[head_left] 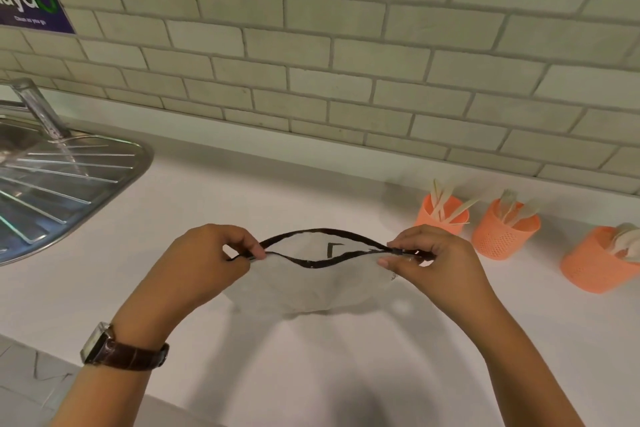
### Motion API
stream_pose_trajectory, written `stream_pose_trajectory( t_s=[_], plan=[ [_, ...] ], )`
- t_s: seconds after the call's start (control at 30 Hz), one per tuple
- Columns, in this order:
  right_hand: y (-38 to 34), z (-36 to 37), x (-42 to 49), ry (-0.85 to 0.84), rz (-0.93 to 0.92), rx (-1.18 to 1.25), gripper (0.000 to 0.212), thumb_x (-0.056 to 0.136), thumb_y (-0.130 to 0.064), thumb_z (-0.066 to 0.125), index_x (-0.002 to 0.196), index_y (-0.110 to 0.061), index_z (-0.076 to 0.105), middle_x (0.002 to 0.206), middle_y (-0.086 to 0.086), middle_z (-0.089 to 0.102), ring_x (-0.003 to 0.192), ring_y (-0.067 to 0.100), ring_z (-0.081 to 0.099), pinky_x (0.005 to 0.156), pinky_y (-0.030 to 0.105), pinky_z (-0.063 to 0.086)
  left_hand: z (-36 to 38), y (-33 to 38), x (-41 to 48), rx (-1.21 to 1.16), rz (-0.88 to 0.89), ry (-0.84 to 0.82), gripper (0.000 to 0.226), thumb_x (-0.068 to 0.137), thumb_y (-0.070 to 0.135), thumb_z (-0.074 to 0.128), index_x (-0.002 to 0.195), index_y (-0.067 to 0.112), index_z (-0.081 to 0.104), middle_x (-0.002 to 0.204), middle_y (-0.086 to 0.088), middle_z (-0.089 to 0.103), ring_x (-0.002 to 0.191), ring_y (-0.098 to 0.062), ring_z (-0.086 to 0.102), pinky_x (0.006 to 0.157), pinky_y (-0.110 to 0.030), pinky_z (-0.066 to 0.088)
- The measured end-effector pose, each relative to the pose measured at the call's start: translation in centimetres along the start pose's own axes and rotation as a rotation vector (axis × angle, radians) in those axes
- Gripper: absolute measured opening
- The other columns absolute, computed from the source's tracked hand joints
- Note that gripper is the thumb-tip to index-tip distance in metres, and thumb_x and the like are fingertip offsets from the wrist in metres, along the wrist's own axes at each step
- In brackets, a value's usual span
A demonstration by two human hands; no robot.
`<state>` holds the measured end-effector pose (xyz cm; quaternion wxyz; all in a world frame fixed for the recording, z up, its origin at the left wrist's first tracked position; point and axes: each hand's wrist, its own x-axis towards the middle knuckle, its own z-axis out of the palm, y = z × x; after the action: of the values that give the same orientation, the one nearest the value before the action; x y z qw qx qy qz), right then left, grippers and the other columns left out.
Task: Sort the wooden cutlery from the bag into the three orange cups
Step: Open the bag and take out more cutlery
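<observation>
A translucent white bag [311, 284] with a black zip rim hangs over the white counter, its mouth held apart. My left hand [204, 263] pinches the rim's left end and my right hand [429, 260] pinches the right end at the zip slider. No cutlery shows inside the bag. Three orange perforated cups stand in a row at the right: the left cup [441, 215], the middle cup [504, 232] and the right cup [595, 263]. Pale wooden cutlery [450, 208] sticks out of each cup.
A steel sink drainer [69, 177] with a tap [38, 107] lies at the left. A grey tiled wall [311, 45] runs behind the white counter [311, 357], and a blue sign [31, 0] hangs on it at upper left. A brown-strapped watch [117, 350] is on my left wrist.
</observation>
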<state>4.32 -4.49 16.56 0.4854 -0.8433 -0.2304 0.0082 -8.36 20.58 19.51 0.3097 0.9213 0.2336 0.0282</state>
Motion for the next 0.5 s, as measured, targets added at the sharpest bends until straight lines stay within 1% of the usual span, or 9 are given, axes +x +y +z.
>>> stream_pose_trajectory(
  t_s=[0.07, 0.13, 0.23, 0.27, 0.3, 0.37, 0.4, 0.43, 0.5],
  plan=[
    [-0.3, 0.5, -0.1, 0.019, 0.015, -0.126, 0.017, 0.067, -0.033, 0.081, 0.068, -0.02, 0.071, 0.075, -0.009, 0.063, 0.069, 0.006, 0.057, 0.058, 0.012, 0.04, 0.0, 0.2, -0.1, -0.031, 0.006, -0.059, 0.029, 0.081, 0.019, 0.06, 0.072, 0.044, 0.071, 0.071, 0.021, 0.07, 0.055, -0.012, 0.064, 0.052, -0.023, 0.048],
    [-0.4, 0.9, -0.1, 0.02, 0.034, -0.303, 0.025, 0.07, -0.041, 0.077, 0.065, -0.021, 0.064, 0.071, -0.007, 0.06, 0.066, 0.009, 0.055, 0.056, 0.018, 0.037, 0.1, 0.4, -0.2, -0.036, 0.006, -0.1, 0.03, 0.083, 0.022, 0.061, 0.07, 0.047, 0.071, 0.075, 0.014, 0.073, 0.064, -0.018, 0.068, 0.062, -0.026, 0.052],
    [-0.4, 1.5, -0.3, -0.033, 0.074, -0.421, 0.028, 0.074, -0.036, 0.073, 0.063, -0.023, 0.052, 0.073, -0.004, 0.06, 0.065, 0.014, 0.06, 0.053, 0.02, 0.036, 0.6, 0.8, -0.1, 0.068, 0.017, -0.166, 0.024, 0.083, 0.025, 0.064, 0.075, 0.046, 0.07, 0.077, 0.014, 0.072, 0.055, -0.009, 0.059, 0.048, -0.008, 0.039],
    [-0.3, 1.6, -0.3, -0.067, 0.093, -0.434, 0.025, 0.073, -0.032, 0.072, 0.063, -0.023, 0.051, 0.075, -0.003, 0.06, 0.066, 0.015, 0.061, 0.054, 0.021, 0.037, 0.7, 1.1, 0.0, 0.12, 0.003, -0.189, 0.019, 0.082, 0.026, 0.066, 0.084, 0.044, 0.071, 0.082, 0.012, 0.072, 0.057, -0.006, 0.057, 0.048, -0.007, 0.036],
    [-0.2, 1.7, -0.3, -0.105, 0.112, -0.448, 0.023, 0.072, -0.027, 0.072, 0.064, -0.022, 0.051, 0.078, -0.003, 0.06, 0.067, 0.016, 0.06, 0.055, 0.022, 0.037, 0.8, 1.4, -0.1, 0.184, -0.006, -0.197, 0.022, 0.079, 0.028, 0.069, 0.097, 0.042, 0.069, 0.091, 0.012, 0.07, 0.064, -0.006, 0.057, 0.054, -0.007, 0.036],
    [0.0, 1.8, -0.2, -0.159, 0.135, -0.476, 0.019, 0.07, -0.021, 0.071, 0.068, -0.021, 0.052, 0.083, -0.002, 0.055, 0.067, 0.012, 0.052, 0.056, 0.019, 0.035, 1.1, 1.4, 0.0, 0.353, 0.026, -0.196, 0.058, 0.071, 0.034, 0.076, 0.124, 0.041, 0.054, 0.113, 0.013, 0.057, 0.078, -0.007, 0.052, 0.067, -0.015, 0.038],
    [0.2, 1.8, -0.1, -0.158, 0.135, -0.474, 0.018, 0.07, -0.018, 0.071, 0.071, -0.021, 0.052, 0.086, -0.002, 0.052, 0.066, 0.009, 0.048, 0.056, 0.017, 0.033, 1.3, 1.3, -0.1, 0.428, 0.061, -0.185, 0.076, 0.067, 0.037, 0.078, 0.133, 0.043, 0.042, 0.118, 0.014, 0.049, 0.081, -0.008, 0.05, 0.069, -0.017, 0.038],
    [0.3, 1.8, -0.1, -0.142, 0.129, -0.463, 0.017, 0.071, -0.017, 0.071, 0.072, -0.02, 0.054, 0.088, -0.002, 0.05, 0.065, 0.007, 0.045, 0.055, 0.015, 0.032, 1.4, 1.3, -0.3, 0.484, 0.093, -0.169, 0.09, 0.065, 0.039, 0.079, 0.14, 0.046, 0.028, 0.121, 0.013, 0.042, 0.082, -0.009, 0.049, 0.068, -0.018, 0.038],
    [0.4, 1.7, -0.1, -0.08, 0.102, -0.481, 0.01, 0.076, -0.02, 0.071, 0.076, -0.017, 0.061, 0.091, -0.002, 0.048, 0.067, 0.008, 0.046, 0.054, 0.013, 0.03, 2.2, 0.8, -0.8, 0.488, 0.123, -0.137, 0.104, 0.069, 0.037, 0.076, 0.142, 0.051, 0.004, 0.117, 0.009, 0.035, 0.079, -0.012, 0.05, 0.064, -0.018, 0.039]
  ],
)
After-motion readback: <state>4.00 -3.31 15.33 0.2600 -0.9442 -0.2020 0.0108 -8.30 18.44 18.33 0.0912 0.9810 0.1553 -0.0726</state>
